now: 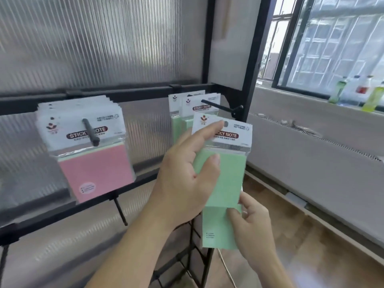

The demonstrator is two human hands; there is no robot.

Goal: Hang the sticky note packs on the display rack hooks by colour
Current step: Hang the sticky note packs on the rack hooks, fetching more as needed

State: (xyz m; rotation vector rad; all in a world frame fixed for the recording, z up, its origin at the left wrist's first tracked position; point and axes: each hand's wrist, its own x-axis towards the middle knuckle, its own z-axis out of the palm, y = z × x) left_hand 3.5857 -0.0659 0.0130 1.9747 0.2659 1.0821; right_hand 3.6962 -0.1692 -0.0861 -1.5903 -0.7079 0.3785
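Note:
A green sticky note pack (227, 175) is held up in front of the rack, just below the right hook (218, 106). My left hand (187, 175) grips it, thumb on the green face and index finger on the white header. Below it, my right hand (252, 223) pinches another green pack (218, 229) by its right edge. Several green packs (188, 113) hang on the right hook. A thick stack of pink packs (95, 169) hangs on the left hook (91, 132).
The black rack frame (249, 80) stands before ribbed translucent panels. An empty lower hook (120, 210) sticks out under the pink packs. To the right are a window, a sill with several bottles (357, 92), a radiator cover and wooden floor.

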